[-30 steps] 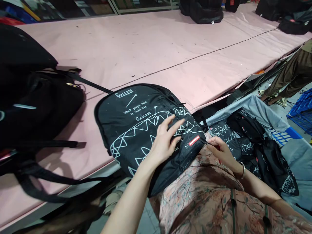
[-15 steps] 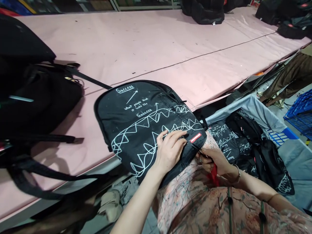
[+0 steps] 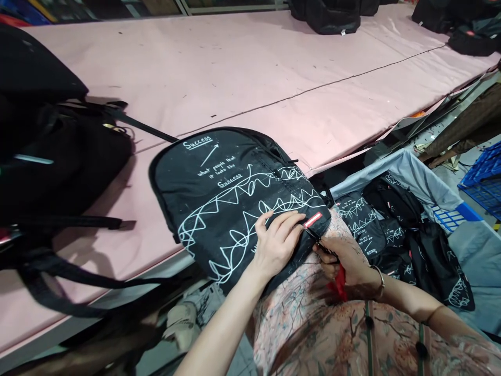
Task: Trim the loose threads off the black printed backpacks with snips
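Observation:
A black backpack [image 3: 219,172] with white scribbled lines and lettering lies tilted over the table edge and my lap. My left hand [image 3: 276,243] rests on its lower front, fingers spread over the fabric near a small red label [image 3: 313,219]. Just below that label, my right hand [image 3: 340,261] is closed around a pair of small dark scissors [image 3: 315,236], their narrow tips touching or nearly touching the bag. Red cloth [image 3: 340,284] hangs from the same hand. The fingers partly hide the scissors' handles.
The pink-covered table [image 3: 242,68] stretches ahead. Black bags with loose straps [image 3: 58,156] stand at left, and more bags [image 3: 332,18] at the back. To my right, a lined bin [image 3: 434,177] holds several printed backpacks. Beyond are a blue crate [image 3: 483,177] and a person's legs [image 3: 465,120].
The scissors' tips have shifted slightly up and left, closer under the red label. My left hand stays on the backpack. The view has moved a little.

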The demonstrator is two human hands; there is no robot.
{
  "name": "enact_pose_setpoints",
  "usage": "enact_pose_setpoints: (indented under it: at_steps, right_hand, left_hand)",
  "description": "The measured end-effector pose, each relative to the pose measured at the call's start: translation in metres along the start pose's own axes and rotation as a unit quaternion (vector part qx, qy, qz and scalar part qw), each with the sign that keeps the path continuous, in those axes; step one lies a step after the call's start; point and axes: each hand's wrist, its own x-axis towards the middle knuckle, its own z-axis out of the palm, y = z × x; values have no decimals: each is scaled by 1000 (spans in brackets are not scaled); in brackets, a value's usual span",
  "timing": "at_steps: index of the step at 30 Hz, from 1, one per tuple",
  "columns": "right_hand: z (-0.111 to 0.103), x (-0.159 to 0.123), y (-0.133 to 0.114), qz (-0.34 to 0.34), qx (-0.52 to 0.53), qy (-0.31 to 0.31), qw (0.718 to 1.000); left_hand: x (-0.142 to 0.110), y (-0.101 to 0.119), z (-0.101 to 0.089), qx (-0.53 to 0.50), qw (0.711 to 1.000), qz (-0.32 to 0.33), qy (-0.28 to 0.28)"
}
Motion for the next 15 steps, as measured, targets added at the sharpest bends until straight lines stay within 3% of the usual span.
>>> enact_pose_setpoints:
  at_steps: [4,9,13,15]
  right_hand:
    - [-1,7,-2,11,58,-20,998]
    - [3,19,-3,52,141,-52,987]
    - [-3,18,3,42,124,-59,990]
    - [-13,14,2,4,79,-72,994]
  left_hand:
    - [-2,3,1,-12,999,24,26]
    - [-6,4,5,-15,999,29,17]
    - [-5,1,2,-30,999,16,32]
    - [-5,1,-3,-66,997,-2,28]
